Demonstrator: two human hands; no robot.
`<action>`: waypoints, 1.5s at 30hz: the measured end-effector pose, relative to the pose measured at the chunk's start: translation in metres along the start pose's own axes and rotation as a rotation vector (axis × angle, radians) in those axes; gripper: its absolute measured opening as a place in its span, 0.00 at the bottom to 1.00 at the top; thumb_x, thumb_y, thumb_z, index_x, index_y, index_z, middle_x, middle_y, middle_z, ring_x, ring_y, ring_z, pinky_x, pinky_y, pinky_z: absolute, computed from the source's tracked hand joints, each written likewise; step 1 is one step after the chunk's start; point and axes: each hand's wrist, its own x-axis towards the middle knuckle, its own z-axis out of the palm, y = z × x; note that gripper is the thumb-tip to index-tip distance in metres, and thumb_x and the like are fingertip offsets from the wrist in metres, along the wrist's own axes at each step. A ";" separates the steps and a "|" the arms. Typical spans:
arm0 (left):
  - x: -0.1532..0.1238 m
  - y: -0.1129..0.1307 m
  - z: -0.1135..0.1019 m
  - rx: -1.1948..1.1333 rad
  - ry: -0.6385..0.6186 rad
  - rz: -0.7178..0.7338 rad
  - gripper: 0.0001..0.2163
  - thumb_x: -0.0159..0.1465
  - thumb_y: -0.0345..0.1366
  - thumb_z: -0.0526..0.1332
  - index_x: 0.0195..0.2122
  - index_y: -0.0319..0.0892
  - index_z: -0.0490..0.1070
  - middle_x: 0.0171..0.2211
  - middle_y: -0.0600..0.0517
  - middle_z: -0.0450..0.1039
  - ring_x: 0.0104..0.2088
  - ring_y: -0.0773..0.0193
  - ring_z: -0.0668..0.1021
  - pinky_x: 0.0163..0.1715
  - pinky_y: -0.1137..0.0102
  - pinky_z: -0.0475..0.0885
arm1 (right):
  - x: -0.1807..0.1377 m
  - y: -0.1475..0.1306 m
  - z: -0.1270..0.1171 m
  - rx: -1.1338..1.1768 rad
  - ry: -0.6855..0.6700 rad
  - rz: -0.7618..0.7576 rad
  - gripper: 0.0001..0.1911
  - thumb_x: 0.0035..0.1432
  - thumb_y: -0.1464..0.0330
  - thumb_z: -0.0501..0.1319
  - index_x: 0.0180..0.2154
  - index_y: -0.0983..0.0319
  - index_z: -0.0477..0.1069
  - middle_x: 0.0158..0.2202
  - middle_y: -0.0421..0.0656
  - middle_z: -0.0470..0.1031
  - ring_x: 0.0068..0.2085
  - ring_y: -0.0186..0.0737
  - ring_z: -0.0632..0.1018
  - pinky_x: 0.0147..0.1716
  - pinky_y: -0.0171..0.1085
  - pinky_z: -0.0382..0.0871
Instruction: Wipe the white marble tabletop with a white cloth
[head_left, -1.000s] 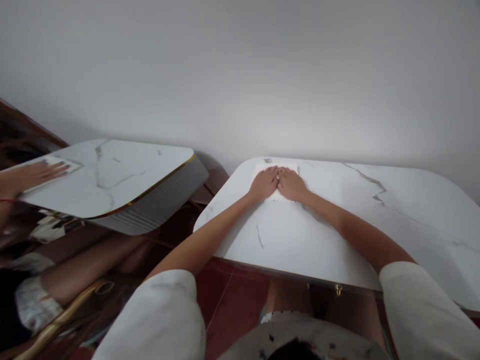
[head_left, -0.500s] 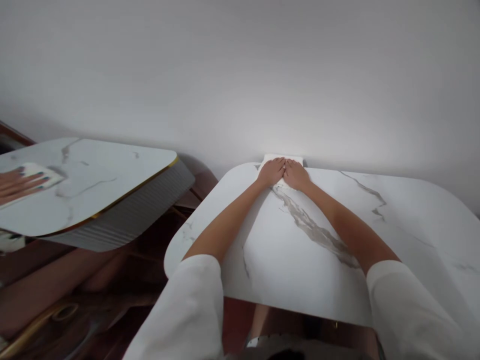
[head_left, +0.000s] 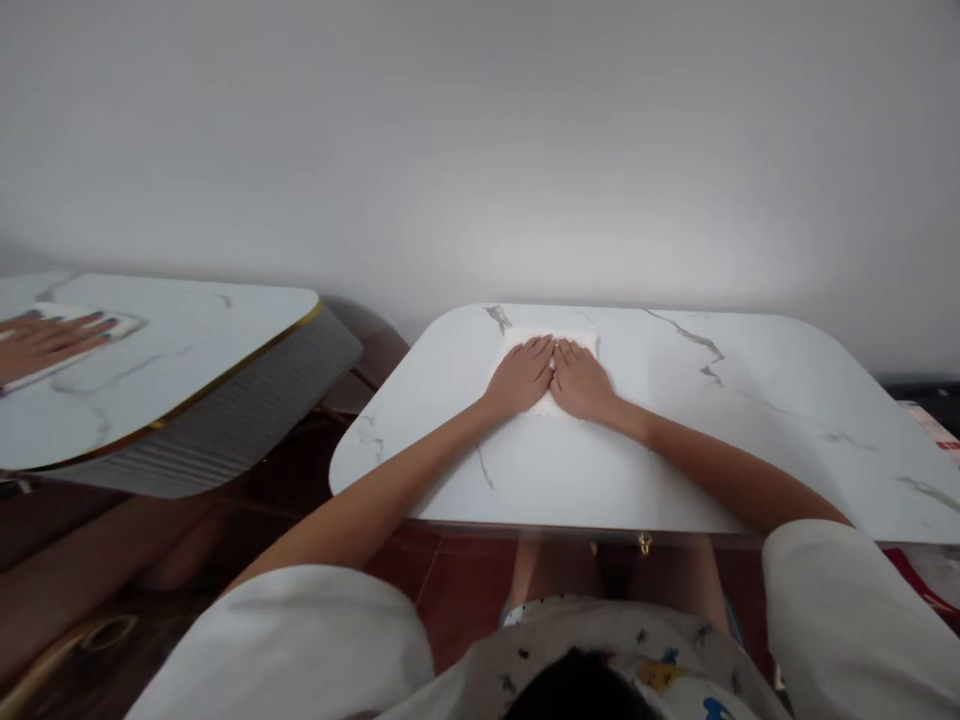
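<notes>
A folded white cloth (head_left: pixel 551 402) lies on a white marble-patterned table (head_left: pixel 645 480) with rounded corners. Pressing flat on it are my left hand (head_left: pixel 523 374) and my right hand (head_left: pixel 579 380), side by side with the fingertips touching or nearly so. Both hands are open, fingers stretched out and pointing toward the wall. My palms cover much of the cloth; its far and near edges show around them.
On the left, another person's hand (head_left: pixel 49 345) rests on a white cloth (head_left: pixel 127 326) atop a second marble-patterned table (head_left: pixel 195 360) with a gold edge and ribbed side. A plain wall (head_left: pixel 480 150) stands behind both tables. A small gold knob (head_left: pixel 644 544) shows below my table's near edge.
My hands and the cloth have come back toward me from the table's far edge. My view has shifted, and the other person's hand and cloth have also moved on their table.
</notes>
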 end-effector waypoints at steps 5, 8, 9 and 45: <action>-0.062 0.038 -0.017 -0.030 -0.029 -0.089 0.25 0.65 0.36 0.43 0.64 0.41 0.51 0.64 0.48 0.52 0.63 0.56 0.56 0.61 0.59 0.53 | -0.058 -0.029 -0.016 -0.006 -0.007 -0.097 0.30 0.60 0.69 0.44 0.60 0.80 0.52 0.63 0.59 0.53 0.64 0.51 0.55 0.63 0.46 0.46; -0.089 0.068 -0.026 -0.067 -0.083 -0.138 0.26 0.64 0.37 0.45 0.65 0.41 0.49 0.65 0.50 0.50 0.64 0.57 0.54 0.62 0.59 0.53 | -0.094 -0.035 -0.027 -0.015 0.000 -0.128 0.30 0.60 0.69 0.45 0.60 0.79 0.54 0.63 0.58 0.54 0.64 0.52 0.56 0.63 0.45 0.48; -0.095 0.079 -0.028 -0.081 -0.099 -0.155 0.27 0.64 0.38 0.45 0.65 0.42 0.49 0.65 0.51 0.49 0.65 0.58 0.53 0.63 0.60 0.52 | -0.105 -0.034 -0.030 -0.019 -0.001 -0.138 0.30 0.60 0.69 0.45 0.60 0.79 0.54 0.63 0.58 0.54 0.64 0.51 0.56 0.63 0.45 0.48; 0.178 0.055 0.044 -0.084 0.036 0.005 0.21 0.67 0.32 0.45 0.60 0.33 0.57 0.61 0.44 0.58 0.61 0.58 0.60 0.59 0.62 0.53 | 0.066 0.201 0.012 -0.096 0.126 -0.057 0.28 0.60 0.69 0.43 0.59 0.74 0.57 0.61 0.55 0.60 0.61 0.50 0.61 0.60 0.49 0.53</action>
